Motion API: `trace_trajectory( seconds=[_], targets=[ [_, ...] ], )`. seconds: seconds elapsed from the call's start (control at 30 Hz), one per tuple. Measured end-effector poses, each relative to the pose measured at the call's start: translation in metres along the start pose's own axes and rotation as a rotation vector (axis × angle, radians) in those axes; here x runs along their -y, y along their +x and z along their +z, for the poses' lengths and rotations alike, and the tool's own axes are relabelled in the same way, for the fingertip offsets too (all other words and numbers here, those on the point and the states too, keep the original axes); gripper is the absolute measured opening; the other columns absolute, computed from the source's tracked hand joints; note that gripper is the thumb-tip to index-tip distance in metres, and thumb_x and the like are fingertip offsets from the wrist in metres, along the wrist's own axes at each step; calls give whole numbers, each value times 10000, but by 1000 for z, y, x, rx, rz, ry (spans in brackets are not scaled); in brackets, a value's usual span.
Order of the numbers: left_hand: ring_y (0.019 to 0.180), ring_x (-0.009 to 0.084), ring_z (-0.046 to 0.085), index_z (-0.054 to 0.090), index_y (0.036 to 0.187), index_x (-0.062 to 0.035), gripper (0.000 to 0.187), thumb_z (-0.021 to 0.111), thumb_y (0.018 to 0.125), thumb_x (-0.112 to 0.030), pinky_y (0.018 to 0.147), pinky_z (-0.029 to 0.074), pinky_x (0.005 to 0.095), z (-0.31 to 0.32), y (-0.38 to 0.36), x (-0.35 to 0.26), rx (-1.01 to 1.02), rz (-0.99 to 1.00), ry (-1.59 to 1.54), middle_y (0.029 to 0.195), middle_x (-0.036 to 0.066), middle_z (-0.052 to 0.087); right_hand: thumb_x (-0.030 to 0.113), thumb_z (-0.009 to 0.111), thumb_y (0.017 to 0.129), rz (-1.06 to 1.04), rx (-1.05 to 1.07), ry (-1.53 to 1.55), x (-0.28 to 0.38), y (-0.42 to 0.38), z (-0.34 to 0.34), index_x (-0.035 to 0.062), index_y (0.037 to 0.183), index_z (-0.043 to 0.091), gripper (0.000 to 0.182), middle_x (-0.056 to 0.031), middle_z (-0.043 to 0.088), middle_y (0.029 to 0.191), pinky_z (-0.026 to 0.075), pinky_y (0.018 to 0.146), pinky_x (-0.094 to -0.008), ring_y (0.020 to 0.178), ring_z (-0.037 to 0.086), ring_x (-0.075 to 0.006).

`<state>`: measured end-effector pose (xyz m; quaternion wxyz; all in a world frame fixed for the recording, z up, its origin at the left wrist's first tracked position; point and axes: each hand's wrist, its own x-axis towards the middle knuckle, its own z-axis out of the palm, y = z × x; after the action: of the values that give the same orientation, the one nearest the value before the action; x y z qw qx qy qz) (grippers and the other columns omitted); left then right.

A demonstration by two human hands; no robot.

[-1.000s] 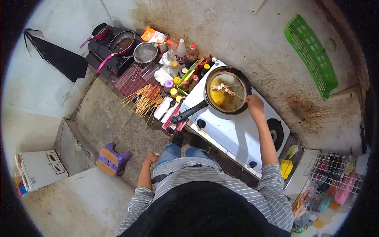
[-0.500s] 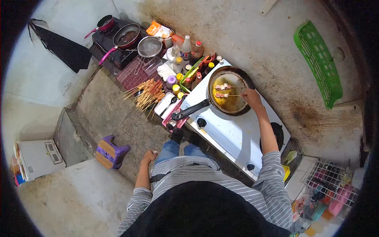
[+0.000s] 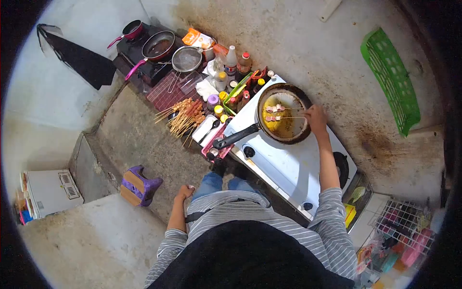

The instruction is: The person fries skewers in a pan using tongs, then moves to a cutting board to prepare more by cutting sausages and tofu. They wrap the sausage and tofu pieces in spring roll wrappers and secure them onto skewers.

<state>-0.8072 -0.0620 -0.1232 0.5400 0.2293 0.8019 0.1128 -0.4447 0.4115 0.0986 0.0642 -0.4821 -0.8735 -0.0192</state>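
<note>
A black-handled frying pan [image 3: 299,129] sits on the white stove, with yellow liquid in its bottom. Two skewers lie across it: an upper skewer [image 3: 275,109] and a lower skewer [image 3: 273,118], each with small pink and white pieces at the left end. My right hand [image 3: 316,119] is over the pan's right rim, fingers closed at the bare stick end of the lower skewer. Down by my left leg hangs my left hand [image 3: 184,191], fingers curled around a small pale thing that is mostly hidden.
Left of the white stove [image 3: 284,171] stand bottles [image 3: 231,61], a white tray [image 3: 204,129] with a dark spoon, and a pile of skewers [image 3: 185,118]. A second stove carries a pink-handled pan [image 3: 159,45]. A purple stool [image 3: 139,185] stands on the floor.
My right hand has drawn back to the right over the pan rim, and more of the lower skewer's stick shows. The whole view has shifted slightly. My left hand keeps its pose.
</note>
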Motion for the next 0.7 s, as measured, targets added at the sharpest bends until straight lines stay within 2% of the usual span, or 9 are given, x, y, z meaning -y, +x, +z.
trace_trajectory(
  seconds=[0.13,0.27,0.37,0.43,0.5,0.53,0.57,0.63,0.7],
  targets=[
    [854,320,606,614,899,14,432,608,700,-369,730,465,379,-10,13,-5,-34,-8,273,851,199,630,209,645,722,105,-320,221,3,-45,-35,100,849,638,168,-65,536,788,388,750,-380,815,511,-248],
    [917,335,585,628,893,8,452,595,708,-403,768,452,404,-17,44,-7,170,20,384,929,217,615,149,627,752,567,-484,304,16,-139,-32,48,975,589,248,-101,525,803,406,710,-360,752,495,-241],
    [923,333,584,630,918,-1,472,572,719,-426,768,450,409,-22,56,-29,205,168,623,964,222,604,112,538,773,535,-580,247,60,-229,26,4,1039,508,289,-185,528,847,403,723,-434,795,510,-369],
    [941,334,577,625,953,-11,498,552,733,-451,779,449,410,-23,62,-52,355,205,804,1000,227,587,117,458,805,641,-78,471,104,-284,36,5,960,502,196,-214,540,913,411,748,-443,855,512,-389],
    [939,334,578,629,939,-14,505,538,740,-469,789,448,409,-3,118,0,425,338,893,994,215,589,124,413,830,732,161,637,151,-334,51,21,922,528,180,-198,547,909,412,763,-429,873,518,-360],
    [793,261,621,663,897,-86,300,544,763,-328,667,453,417,-22,124,-43,626,1060,1377,862,117,649,131,412,842,693,223,599,167,-373,75,43,957,539,193,-192,549,899,410,765,-429,873,523,-347],
    [793,261,621,663,897,-86,300,544,763,-328,667,453,417,-5,115,-31,658,1096,1410,862,117,649,122,463,812,497,-50,365,193,-441,140,37,907,535,147,-182,563,851,425,711,-451,809,545,-353],
    [940,315,581,635,934,-34,443,653,677,-395,790,468,386,0,123,-40,395,337,1171,1000,183,599,129,460,816,607,-42,345,217,-505,173,40,923,531,156,-179,559,869,422,722,-447,824,542,-349],
    [950,305,580,633,953,-43,459,676,656,-391,792,471,388,-5,101,-71,502,362,1329,1031,168,593,142,455,822,713,-40,318,272,-599,179,46,955,521,177,-172,552,904,417,745,-440,854,534,-341]
  ],
)
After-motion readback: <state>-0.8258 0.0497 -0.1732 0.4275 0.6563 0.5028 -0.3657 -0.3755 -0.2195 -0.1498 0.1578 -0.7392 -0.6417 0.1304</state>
